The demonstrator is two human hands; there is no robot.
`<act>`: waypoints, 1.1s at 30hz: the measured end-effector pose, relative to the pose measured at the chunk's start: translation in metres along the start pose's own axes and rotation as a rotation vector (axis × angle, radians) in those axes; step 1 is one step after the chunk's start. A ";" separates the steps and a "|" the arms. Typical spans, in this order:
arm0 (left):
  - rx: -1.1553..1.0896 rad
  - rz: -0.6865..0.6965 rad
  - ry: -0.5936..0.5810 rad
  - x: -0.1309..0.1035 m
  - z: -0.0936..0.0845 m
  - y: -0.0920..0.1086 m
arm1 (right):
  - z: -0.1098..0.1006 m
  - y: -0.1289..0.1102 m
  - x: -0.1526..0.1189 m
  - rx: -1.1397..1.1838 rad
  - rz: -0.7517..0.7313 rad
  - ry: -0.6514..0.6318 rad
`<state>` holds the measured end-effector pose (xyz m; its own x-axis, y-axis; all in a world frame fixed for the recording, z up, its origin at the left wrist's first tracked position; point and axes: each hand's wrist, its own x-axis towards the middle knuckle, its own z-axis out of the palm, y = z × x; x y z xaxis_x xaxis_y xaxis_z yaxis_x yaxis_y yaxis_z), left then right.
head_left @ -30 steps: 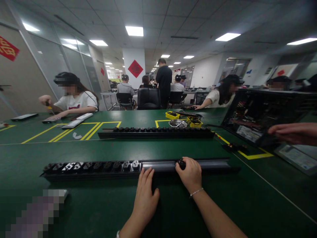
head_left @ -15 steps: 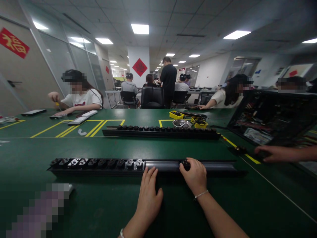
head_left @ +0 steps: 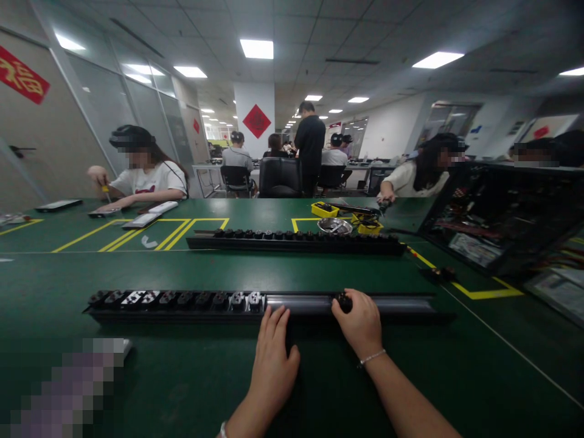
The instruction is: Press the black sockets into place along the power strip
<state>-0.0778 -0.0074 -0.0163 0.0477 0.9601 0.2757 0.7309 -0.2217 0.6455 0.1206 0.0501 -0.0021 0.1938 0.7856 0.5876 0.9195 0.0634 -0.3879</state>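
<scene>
A long black rail (head_left: pixel 182 316) lies across the green table, with several black and white socket modules (head_left: pixel 185 298) in its left part. The fingertips of my left hand (head_left: pixel 276 353) rest on the rail's front edge, just right of the last white module, fingers stretched out and holding nothing. Over the bare right part of the channel, my right hand (head_left: pixel 361 319) has its fingers closed on a black module (head_left: pixel 343 302), which they partly hide.
Behind lies a second rail (head_left: pixel 292 243) filled with modules. Beyond it are a metal bowl (head_left: pixel 334 227) and yellow trays (head_left: pixel 325 210). An open black case (head_left: pixel 502 219) stands at the right. People sit at the table's far side.
Another person's hand at the right has gone from view. The far-right person's hand has lifted beside the trays. My hands have hardly moved.
</scene>
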 end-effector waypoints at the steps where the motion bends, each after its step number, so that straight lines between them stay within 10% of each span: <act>1: 0.007 -0.002 -0.007 0.000 0.000 0.000 | 0.000 0.000 0.000 0.003 0.002 -0.002; 33: 0.009 -0.014 -0.035 0.001 0.000 -0.002 | -0.001 0.002 0.000 0.027 0.002 -0.013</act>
<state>-0.0791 -0.0064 -0.0173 0.0610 0.9686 0.2411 0.7378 -0.2064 0.6427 0.1225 0.0498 -0.0024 0.1914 0.7936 0.5776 0.9096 0.0778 -0.4082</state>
